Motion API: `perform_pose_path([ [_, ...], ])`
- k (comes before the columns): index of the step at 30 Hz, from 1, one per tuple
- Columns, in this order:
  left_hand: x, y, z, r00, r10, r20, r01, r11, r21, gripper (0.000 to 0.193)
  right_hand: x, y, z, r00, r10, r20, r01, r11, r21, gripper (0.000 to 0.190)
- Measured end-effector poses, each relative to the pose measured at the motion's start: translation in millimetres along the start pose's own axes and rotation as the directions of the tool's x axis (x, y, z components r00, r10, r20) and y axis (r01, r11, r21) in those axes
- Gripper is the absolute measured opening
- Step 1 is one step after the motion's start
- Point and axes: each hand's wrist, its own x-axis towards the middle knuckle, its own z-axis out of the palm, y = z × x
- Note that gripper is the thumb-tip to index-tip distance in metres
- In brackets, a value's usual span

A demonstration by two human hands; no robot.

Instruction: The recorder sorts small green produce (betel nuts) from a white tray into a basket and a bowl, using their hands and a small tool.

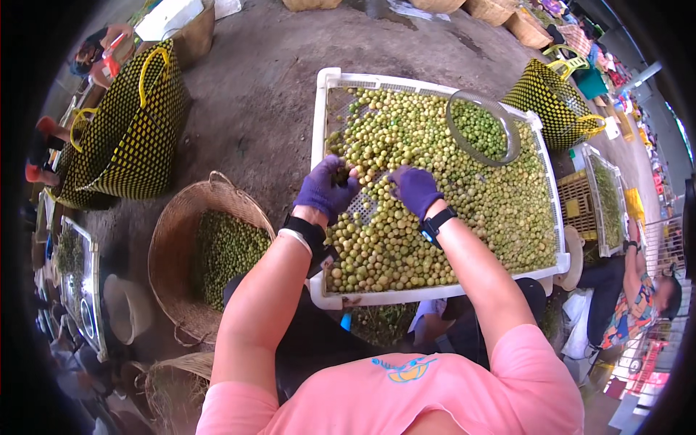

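Note:
A white plastic tray [549,185] with a mesh bottom holds a broad layer of small round green and yellowish fruits [402,250]. My left hand [326,189], in a purple glove, is over the tray's left side with a small dark clump [341,175] between thumb and fingers; what it is made of I cannot tell. Close by on the right, my right hand [417,191], also gloved, has its fingers curled down at the fruits. Its fingertips are partly hidden, so any hold is unclear. Bare mesh [365,205] shows between the hands. A clear round bowl [514,147] of greener fruits rests on the layer.
At my left stands a woven basket [168,239] partly filled with small green fruits. Black-and-yellow woven bags [136,136] stand at the far left; a similar bag [554,103] is beyond the tray's right corner. A person [633,304] sits at right near another tray [606,201].

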Motion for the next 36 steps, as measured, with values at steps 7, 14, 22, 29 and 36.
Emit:
perform_pose_path([
  [7, -2, 3, 0, 0.983, 0.046, 0.177, -0.168, 0.613, 0.772, 0.018, 10, -9, -3, 0.992, 0.031, 0.121, -0.025, 0.998, -0.05, 0.02],
  [14, -2, -33, -7, 0.979, -0.019, 0.204, -0.204, -0.012, 0.979, 0.019, 11, -31, -7, 0.988, -0.139, -0.06, 0.142, 0.989, 0.034, 0.016],
  [22, -28, -44, 21, 0.96, -0.091, 0.264, -0.278, -0.24, 0.93, 0.021, 20, -34, 16, 0.992, -0.12, 0.028, 0.123, 0.981, -0.148, 0.016],
  [29, -26, -50, 18, 0.959, -0.102, 0.266, -0.285, -0.323, 0.902, 0.018, 23, -14, 0, 0.998, -0.041, -0.041, 0.048, 0.982, 0.181, 0.022],
  [36, -25, -53, 12, 0.944, -0.13, 0.304, -0.33, -0.368, 0.869, 0.018, -5, -13, 6, 0.936, -0.34, 0.089, 0.338, 0.94, 0.044, 0.032],
])
